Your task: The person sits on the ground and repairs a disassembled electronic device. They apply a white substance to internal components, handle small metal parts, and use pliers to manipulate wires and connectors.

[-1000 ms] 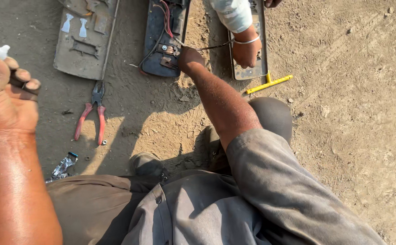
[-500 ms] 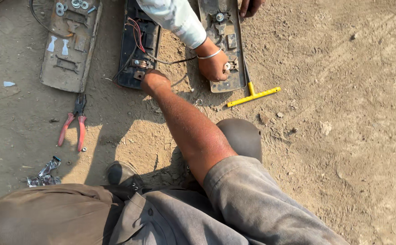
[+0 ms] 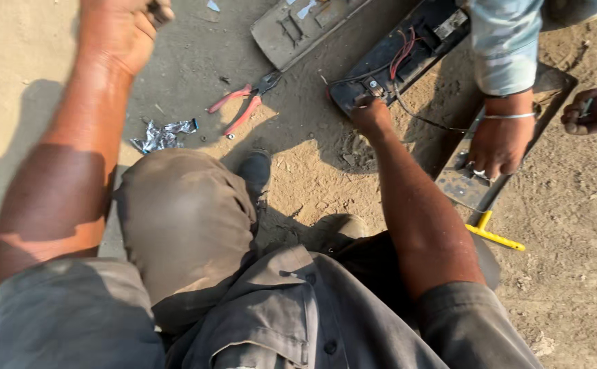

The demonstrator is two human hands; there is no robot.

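I squat on sandy ground. My right hand (image 3: 372, 113) reaches forward and its fingers rest on the near end of a black panel (image 3: 408, 55) with red and black wires. My left hand (image 3: 126, 27) is raised at the top left, fingers curled around a small dark object that I cannot identify. Red-handled pliers (image 3: 240, 102) lie on the dirt between my two arms. Another person's hand (image 3: 498, 145) with a thin bracelet presses on a grey metal plate (image 3: 473, 188) to my right.
A grey panel (image 3: 298, 27) lies at the top centre. A crumpled silver wrapper (image 3: 162, 134) sits near my left knee. A yellow T-handle tool (image 3: 493, 234) lies by the plate. A second hand of the other person (image 3: 596, 109) is at the right edge.
The view has swung and moved closer. My left arm has come back into view, raised at the top left. My right hand stays on the black panel's end.
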